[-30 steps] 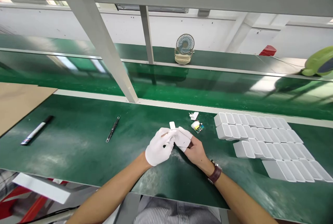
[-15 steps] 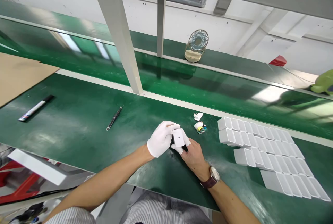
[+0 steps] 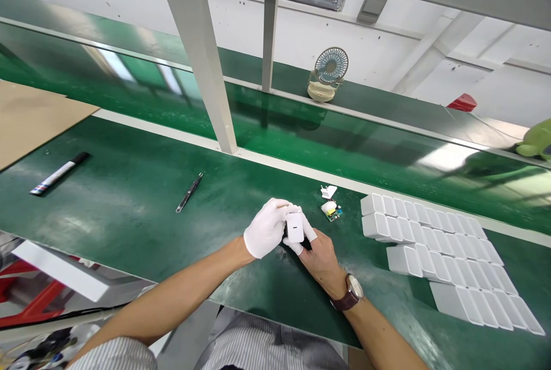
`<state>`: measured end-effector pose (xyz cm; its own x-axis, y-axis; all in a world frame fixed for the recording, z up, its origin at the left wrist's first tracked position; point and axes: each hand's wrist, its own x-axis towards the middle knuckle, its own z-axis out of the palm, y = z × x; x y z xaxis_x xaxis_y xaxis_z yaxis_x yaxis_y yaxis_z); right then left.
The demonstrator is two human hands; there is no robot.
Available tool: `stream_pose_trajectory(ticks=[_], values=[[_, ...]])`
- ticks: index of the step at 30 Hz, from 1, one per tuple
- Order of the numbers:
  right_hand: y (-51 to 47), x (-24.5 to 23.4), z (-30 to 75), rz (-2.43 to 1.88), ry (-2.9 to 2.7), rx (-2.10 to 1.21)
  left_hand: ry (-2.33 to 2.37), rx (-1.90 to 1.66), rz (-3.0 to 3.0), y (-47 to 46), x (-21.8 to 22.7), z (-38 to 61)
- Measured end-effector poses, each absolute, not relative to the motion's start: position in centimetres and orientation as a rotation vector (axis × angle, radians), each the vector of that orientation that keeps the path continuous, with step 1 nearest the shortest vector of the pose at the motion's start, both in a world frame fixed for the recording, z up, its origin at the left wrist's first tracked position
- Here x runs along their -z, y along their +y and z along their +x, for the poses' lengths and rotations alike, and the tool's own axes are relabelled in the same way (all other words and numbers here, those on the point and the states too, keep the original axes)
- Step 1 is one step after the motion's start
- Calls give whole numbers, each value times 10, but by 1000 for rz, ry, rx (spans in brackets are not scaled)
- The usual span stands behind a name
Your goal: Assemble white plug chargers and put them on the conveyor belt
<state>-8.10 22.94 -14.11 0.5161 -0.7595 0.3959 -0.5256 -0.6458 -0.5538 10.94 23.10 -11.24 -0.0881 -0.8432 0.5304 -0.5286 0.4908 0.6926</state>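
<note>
A white charger housing (image 3: pixel 295 228) with a small dark slot in its end face is held up between both hands. My left hand (image 3: pixel 266 229), in a white glove, is closed on its left side. My right hand (image 3: pixel 317 252), with white covers on thumb and finger and a watch at the wrist, grips it from the right. Just beyond the hands lie a small green circuit board (image 3: pixel 332 211) with a white and yellow part, and a white plug piece with pins (image 3: pixel 328 191).
Rows of white open-ended housings (image 3: pixel 430 232) stand on the right of the green table (image 3: pixel 142 203). Tweezers (image 3: pixel 189 193) and a marker pen (image 3: pixel 59 174) lie left. A grey post (image 3: pixel 206 71) rises at the table's back edge. A small fan (image 3: pixel 329 73) stands beyond.
The view has shifted very slightly. Both hands keep the same hold on the charger housing, and the objects on the table have not moved.
</note>
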Motion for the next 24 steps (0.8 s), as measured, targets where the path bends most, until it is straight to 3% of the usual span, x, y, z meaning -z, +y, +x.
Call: stream_pose_trajectory(ticks=[24], values=[[228, 141, -77, -2401, 1011, 1008, -1772, 385, 1014, 230, 111, 114]])
